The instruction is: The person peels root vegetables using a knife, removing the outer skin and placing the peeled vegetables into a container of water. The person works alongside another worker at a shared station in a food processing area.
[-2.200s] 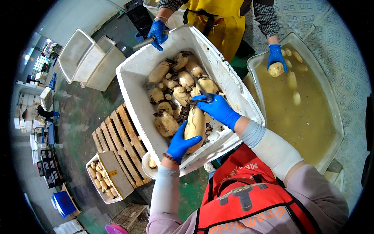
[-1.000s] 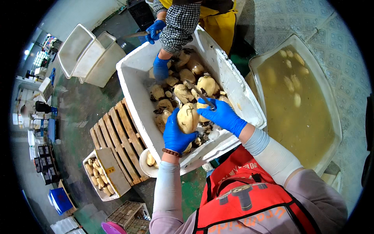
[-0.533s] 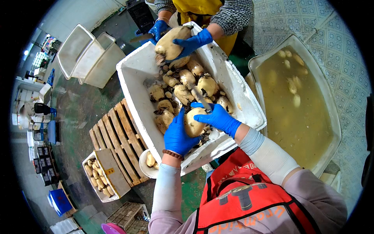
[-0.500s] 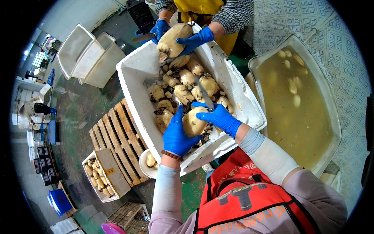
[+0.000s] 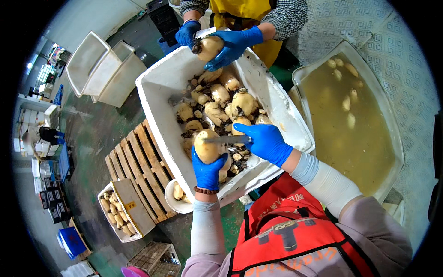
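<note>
My left hand (image 5: 206, 175), in a blue glove, is closed round a cream-coloured piece of lotus root (image 5: 207, 152) held above the near side of a white bin (image 5: 159, 92). A knife (image 5: 226, 139) is gripped in my right hand (image 5: 269, 144), also blue-gloved. Its blade points left and lies across the upper part of the lotus root; whether it cuts in, I cannot tell. Below both hands, several lotus root pieces (image 5: 220, 93) lie in the bin among dark trimmings and small cut ends.
Across the bin, a co-worker's gloved hands (image 5: 233, 46) hold another lotus root (image 5: 210, 48). A tub of murky water (image 5: 350, 143) with roots stands right. Left are a wooden pallet (image 5: 140, 171), stacked white tubs (image 5: 104, 69) and a box of roots (image 5: 117, 214). A white bowl (image 5: 171, 196) sits beside the bin.
My left hand has raised and turned the lotus root leftward. The knife has swung from pointing away to lying across it. The co-worker's lotus root has been turned, its dark end now facing left.
</note>
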Available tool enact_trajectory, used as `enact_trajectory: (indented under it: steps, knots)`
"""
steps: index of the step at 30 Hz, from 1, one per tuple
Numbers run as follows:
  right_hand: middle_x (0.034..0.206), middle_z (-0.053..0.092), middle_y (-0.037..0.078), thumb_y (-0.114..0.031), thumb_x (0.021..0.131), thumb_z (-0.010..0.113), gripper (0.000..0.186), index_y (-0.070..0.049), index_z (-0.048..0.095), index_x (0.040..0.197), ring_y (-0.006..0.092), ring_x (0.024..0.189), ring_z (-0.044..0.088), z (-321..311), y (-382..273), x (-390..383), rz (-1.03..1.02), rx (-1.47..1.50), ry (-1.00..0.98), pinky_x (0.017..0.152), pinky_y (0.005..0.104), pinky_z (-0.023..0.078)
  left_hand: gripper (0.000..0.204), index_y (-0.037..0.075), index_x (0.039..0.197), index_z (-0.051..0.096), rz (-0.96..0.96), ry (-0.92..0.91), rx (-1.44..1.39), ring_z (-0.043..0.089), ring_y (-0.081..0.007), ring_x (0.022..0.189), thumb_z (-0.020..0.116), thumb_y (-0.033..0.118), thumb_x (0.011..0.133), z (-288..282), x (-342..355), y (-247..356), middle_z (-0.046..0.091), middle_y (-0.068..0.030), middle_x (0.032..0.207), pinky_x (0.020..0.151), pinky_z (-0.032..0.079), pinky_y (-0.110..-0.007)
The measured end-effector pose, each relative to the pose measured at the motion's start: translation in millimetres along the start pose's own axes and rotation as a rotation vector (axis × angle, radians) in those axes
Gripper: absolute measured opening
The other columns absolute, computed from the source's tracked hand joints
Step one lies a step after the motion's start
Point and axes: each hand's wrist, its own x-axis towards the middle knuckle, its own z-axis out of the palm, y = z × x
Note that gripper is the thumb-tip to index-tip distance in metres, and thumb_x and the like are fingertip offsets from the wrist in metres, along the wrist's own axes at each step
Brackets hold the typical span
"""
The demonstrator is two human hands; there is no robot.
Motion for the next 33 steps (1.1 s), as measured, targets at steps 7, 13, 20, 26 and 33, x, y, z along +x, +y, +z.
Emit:
enact_trajectory:
  steps: [7, 13, 20, 26, 33]
  knots:
    - [0.066, 0.059, 0.01, -0.017, 0.068, 0.062, 0.04, -0.015, 0.06, 0.108, 0.0264, 0.062, 0.06, -16, -20, 9, -0.139, -0.298, -0.062, 0.053, 0.0367, 0.047, 0.078, 0.005, 0.122, 0.04, -0.01, -0.082, 0.181, 0.053, -0.0216, 0.103, 0.079, 0.006, 0.055, 9, -6, 4, 0.051, -0.0111, 0.115, 0.086, 0.047, -0.033]
    - [0.073, 0.064, 0.014, -0.021, 0.076, 0.058, 0.014, -0.01, 0.066, 0.082, 0.0263, 0.064, 0.062, -25, 62, 23, 0.325, -0.16, -0.253, 0.057, 0.0366, 0.05, 0.08, 0.006, 0.124, 0.04, 0.073, -0.089, 0.275, 0.052, -0.0221, 0.104, 0.08, 0.005, 0.054, 6, -15, 18, 0.05, -0.0111, 0.116, 0.089, 0.045, -0.034]
    - [0.109, 0.059, 0.011, -0.026, 0.072, 0.074, 0.065, -0.006, 0.046, 0.127, 0.0164, 0.094, 0.058, 0, 26, 3, 0.161, 0.89, -0.113, 0.083, 0.0295, 0.048, 0.075, 0.002, 0.119, 0.046, 0.537, -0.178, 0.866, 0.055, -0.0352, 0.094, 0.08, 0.016, 0.054, 57, 10, 38, 0.057, -0.0178, 0.105, 0.08, 0.046, -0.04]
    - [0.11, 0.058, 0.009, -0.025, 0.077, 0.065, 0.055, -0.001, 0.048, 0.123, 0.0164, 0.098, 0.056, -75, 69, -26, 0.499, 1.441, 0.199, 0.084, 0.0294, 0.045, 0.078, 0.004, 0.129, 0.04, 0.602, -0.424, 0.496, 0.051, -0.0279, 0.109, 0.08, 0.017, 0.062, 115, 44, 60, 0.05, -0.0163, 0.122, 0.091, 0.042, -0.037]
    - [0.092, 0.059, 0.004, -0.045, 0.075, 0.065, 0.05, -0.01, 0.054, 0.109, 0.0138, 0.072, 0.053, -82, 275, -209, 1.084, 1.256, 0.854, 0.059, 0.0265, 0.044, 0.075, -0.005, 0.117, 0.044, -0.285, -0.197, 0.329, 0.055, -0.0218, 0.099, 0.083, 0.023, 0.06, 88, 95, -96, 0.052, -0.0163, 0.117, 0.082, 0.047, -0.034]
